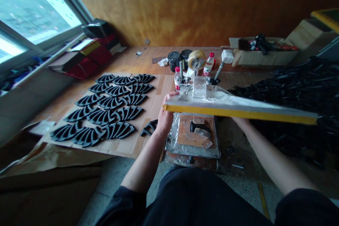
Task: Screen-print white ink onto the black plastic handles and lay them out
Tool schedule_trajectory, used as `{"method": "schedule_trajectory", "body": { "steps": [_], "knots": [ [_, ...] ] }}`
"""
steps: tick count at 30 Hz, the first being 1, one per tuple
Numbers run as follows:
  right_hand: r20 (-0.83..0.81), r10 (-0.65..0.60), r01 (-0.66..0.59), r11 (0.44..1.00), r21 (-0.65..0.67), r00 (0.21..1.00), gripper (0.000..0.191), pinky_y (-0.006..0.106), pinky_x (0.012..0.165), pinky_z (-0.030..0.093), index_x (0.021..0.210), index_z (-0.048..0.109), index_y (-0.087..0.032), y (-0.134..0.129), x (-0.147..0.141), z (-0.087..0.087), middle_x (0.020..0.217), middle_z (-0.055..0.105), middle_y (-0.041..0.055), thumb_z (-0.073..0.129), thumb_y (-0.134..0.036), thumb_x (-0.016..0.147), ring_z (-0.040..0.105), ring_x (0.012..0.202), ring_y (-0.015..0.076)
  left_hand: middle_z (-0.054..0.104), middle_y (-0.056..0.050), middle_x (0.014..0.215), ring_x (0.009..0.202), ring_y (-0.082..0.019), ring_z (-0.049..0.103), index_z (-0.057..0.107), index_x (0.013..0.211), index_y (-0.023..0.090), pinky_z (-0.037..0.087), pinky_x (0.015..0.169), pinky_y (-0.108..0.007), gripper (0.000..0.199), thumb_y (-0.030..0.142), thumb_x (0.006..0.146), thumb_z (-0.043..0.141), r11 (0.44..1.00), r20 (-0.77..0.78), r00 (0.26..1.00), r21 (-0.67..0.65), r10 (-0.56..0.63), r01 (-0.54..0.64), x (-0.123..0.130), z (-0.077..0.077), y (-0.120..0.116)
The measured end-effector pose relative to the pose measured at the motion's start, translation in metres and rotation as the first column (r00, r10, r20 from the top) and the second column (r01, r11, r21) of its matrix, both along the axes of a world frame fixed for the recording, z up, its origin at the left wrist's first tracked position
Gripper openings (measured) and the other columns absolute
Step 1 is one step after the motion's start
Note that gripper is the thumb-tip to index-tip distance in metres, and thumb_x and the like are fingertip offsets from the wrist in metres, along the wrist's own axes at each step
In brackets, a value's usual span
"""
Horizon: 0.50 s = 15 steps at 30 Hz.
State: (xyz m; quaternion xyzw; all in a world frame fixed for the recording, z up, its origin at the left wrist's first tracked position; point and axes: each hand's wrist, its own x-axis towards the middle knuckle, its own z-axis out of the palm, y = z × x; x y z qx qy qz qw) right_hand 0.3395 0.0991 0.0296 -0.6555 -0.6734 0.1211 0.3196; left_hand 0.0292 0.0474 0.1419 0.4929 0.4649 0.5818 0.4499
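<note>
A screen printing frame [238,111] with a yellow front edge is tilted up over the work base [172,141]. My left hand [166,116] is closed around its left end, thumb side up. Under the frame's front edge, my right hand [237,120] shows only near the wrist; its fingers are hidden. Below the frame, a black curved handle-like part [201,126] lies on a wooden plate [184,129] on the base. Next to my left wrist, a few similar black parts [148,127] rest on cardboard.
Rows of black parts [106,116] cover the cardboard [150,95] at left. A large heap of black parts [291,88] lies at right. Metal clamp posts [218,72], bottles [208,65], dark jars [174,60] and a tape roll [196,59] stand behind the frame.
</note>
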Motion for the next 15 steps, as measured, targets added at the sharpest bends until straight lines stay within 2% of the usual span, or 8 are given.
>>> {"method": "schedule_trajectory", "body": {
  "steps": [3, 6, 8, 9, 10, 12, 13, 15],
  "knots": [
    [0.115, 0.23, -0.219, 0.97, -0.103, 0.966, 0.029, 0.031, 0.079, 0.047, 0.083, 0.064, -0.018, -0.038, -0.047, -0.034, 0.088, 0.066, 0.0071, 0.058, -0.046, 0.085, 0.06, 0.084, 0.0205, 0.067, -0.006, 0.096, 0.084, -0.014, 0.064, 0.055, 0.116, 0.018, 0.051, 0.066, -0.023, 0.048, 0.055, 0.094, 0.033, 1.0, 0.028, 0.999, 0.005, -0.022, 0.022, 0.008, 0.005, 0.014],
    [0.299, 0.354, -0.295, 0.929, -0.223, 0.886, 0.02, 0.033, 0.087, 0.043, 0.087, 0.06, -0.015, -0.06, -0.081, -0.046, 0.098, 0.064, 0.0132, 0.059, -0.035, 0.087, 0.057, 0.099, 0.0247, 0.069, -0.009, 0.1, 0.084, -0.015, 0.065, 0.048, 0.125, 0.018, 0.051, 0.065, -0.024, 0.057, 0.061, 0.093, 0.03, 0.997, 0.061, 0.998, -0.08, 0.018, -0.013, 0.015, -0.014, 0.002],
    [0.339, 0.361, -0.252, 0.911, -0.326, 0.869, 0.015, 0.031, 0.082, 0.042, 0.089, 0.056, -0.015, -0.062, -0.088, -0.041, 0.094, 0.064, 0.0133, 0.053, -0.029, 0.091, 0.058, 0.096, 0.0243, 0.07, -0.013, 0.099, 0.08, -0.018, 0.066, 0.051, 0.123, 0.015, 0.051, 0.062, -0.025, 0.063, 0.065, 0.089, 0.035, 0.957, 0.05, 0.996, -0.279, -0.068, 0.079, 0.019, -0.038, -0.021],
    [0.333, 0.374, -0.242, 0.894, -0.377, 0.866, 0.013, 0.03, 0.078, 0.042, 0.09, 0.055, -0.015, -0.061, -0.09, -0.036, 0.091, 0.065, 0.0124, 0.051, -0.028, 0.092, 0.059, 0.092, 0.0235, 0.071, -0.015, 0.098, 0.078, -0.019, 0.067, 0.055, 0.119, 0.012, 0.051, 0.06, -0.026, 0.065, 0.067, 0.087, 0.039, 0.897, 0.058, 0.985, -0.407, -0.163, 0.172, 0.022, -0.052, -0.036],
    [0.316, 0.389, -0.243, 0.877, -0.414, 0.865, 0.012, 0.03, 0.074, 0.042, 0.091, 0.054, -0.016, -0.061, -0.092, -0.03, 0.087, 0.065, 0.0114, 0.05, -0.027, 0.093, 0.06, 0.087, 0.023, 0.071, -0.018, 0.099, 0.079, -0.021, 0.067, 0.058, 0.114, 0.011, 0.051, 0.058, -0.026, 0.067, 0.068, 0.084, 0.045, 0.806, 0.089, 0.96, -0.525, -0.266, 0.272, 0.025, -0.066, -0.051],
    [0.27, 0.417, -0.282, 0.861, -0.423, 0.868, 0.011, 0.029, 0.07, 0.041, 0.091, 0.052, -0.017, -0.064, -0.102, -0.016, 0.084, 0.065, 0.0102, 0.049, -0.027, 0.093, 0.06, 0.084, 0.0228, 0.069, -0.02, 0.107, 0.085, -0.025, 0.068, 0.06, 0.112, 0.011, 0.052, 0.058, -0.028, 0.066, 0.068, 0.079, 0.052, 0.66, 0.185, 0.919, -0.648, -0.348, 0.38, 0.03, -0.089, -0.079],
    [0.247, 0.438, -0.323, 0.86, -0.395, 0.864, 0.01, 0.03, 0.071, 0.041, 0.09, 0.051, -0.018, -0.067, -0.11, -0.009, 0.085, 0.065, 0.0101, 0.049, -0.028, 0.093, 0.06, 0.085, 0.0232, 0.068, -0.02, 0.113, 0.089, -0.026, 0.068, 0.059, 0.113, 0.012, 0.053, 0.06, -0.029, 0.065, 0.068, 0.08, 0.052, 0.648, 0.233, 0.919, -0.655, -0.317, 0.389, 0.032, -0.097, -0.089],
    [0.219, 0.498, -0.427, 0.852, -0.303, 0.839, 0.01, 0.031, 0.075, 0.041, 0.087, 0.051, -0.019, -0.078, -0.136, 0.003, 0.087, 0.064, 0.0105, 0.048, -0.027, 0.093, 0.058, 0.089, 0.024, 0.066, -0.018, 0.116, 0.093, -0.024, 0.067, 0.059, 0.11, 0.014, 0.054, 0.065, -0.029, 0.062, 0.069, 0.082, 0.047, 0.717, 0.311, 0.935, -0.612, -0.171, 0.335, 0.031, -0.107, -0.101]
  ]
}}
